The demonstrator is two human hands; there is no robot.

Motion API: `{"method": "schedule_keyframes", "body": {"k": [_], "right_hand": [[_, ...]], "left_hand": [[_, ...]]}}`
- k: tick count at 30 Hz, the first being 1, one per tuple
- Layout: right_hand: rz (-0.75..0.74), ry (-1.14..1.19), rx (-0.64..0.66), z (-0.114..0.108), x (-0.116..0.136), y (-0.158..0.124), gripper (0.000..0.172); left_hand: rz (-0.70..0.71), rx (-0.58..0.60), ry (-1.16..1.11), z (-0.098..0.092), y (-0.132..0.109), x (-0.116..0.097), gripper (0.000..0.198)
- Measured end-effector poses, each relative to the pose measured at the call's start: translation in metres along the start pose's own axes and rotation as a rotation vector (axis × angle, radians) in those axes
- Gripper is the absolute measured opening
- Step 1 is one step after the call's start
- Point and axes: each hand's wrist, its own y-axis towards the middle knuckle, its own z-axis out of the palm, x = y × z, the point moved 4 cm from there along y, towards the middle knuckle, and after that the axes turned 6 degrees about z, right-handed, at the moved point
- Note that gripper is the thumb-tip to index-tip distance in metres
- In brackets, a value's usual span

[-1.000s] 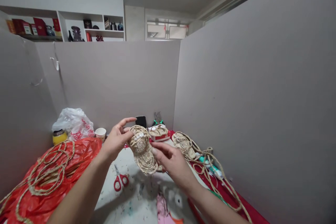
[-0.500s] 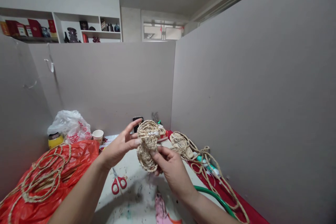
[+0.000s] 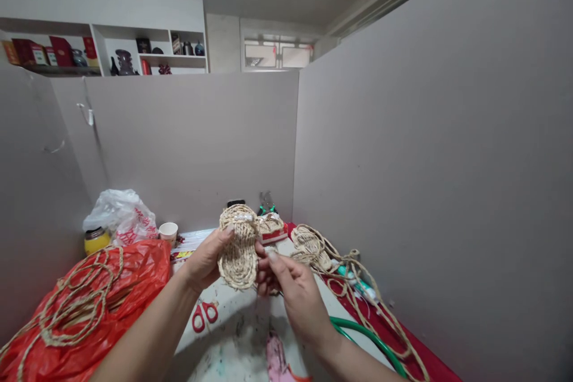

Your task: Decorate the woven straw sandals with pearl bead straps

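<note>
A small woven straw slipper with pale, shiny beads across its strap is held up over the table, its sole facing down and away. My left hand grips its left side, the thumb on top and the other fingers hidden behind. At the slipper's right edge, my right hand is closed in a pinch, with the thumb against the fingers. Whatever is in that pinch is too small to make out. Red-handled scissors lie on the table below my left hand.
Straw cord lies coiled on a red plastic bag at left. Another woven piece, more cord and a green hose lie at right. Behind are a paper cup and pliers. A pink object lies in front.
The slipper has moved slightly left and turned more upright. My left hand has closed round its left side. My right hand has shifted from its lower part to beside its right edge.
</note>
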Motion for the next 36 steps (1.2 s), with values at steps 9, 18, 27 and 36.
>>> {"method": "schedule_keyframes", "body": {"k": [9, 18, 27, 36], "right_hand": [[-0.507, -0.355, 0.031, 0.001, 0.007, -0.021, 0.039], [-0.69, -0.58, 0.066, 0.008, 0.008, -0.025, 0.019], [-0.553, -0.525, 0.051, 0.006, 0.002, -0.019, 0.014], [-0.397, -0.387, 0.048, 0.001, -0.002, -0.011, 0.015]], "left_hand": [[0.003, 0.036, -0.037, -0.006, -0.001, -0.004, 0.058], [-0.03, 0.099, -0.039, -0.003, -0.001, 0.009, 0.059], [-0.018, 0.069, -0.01, 0.0, 0.004, 0.011, 0.039], [-0.022, 0.004, -0.005, -0.007, 0.011, 0.021, 0.036]]}}
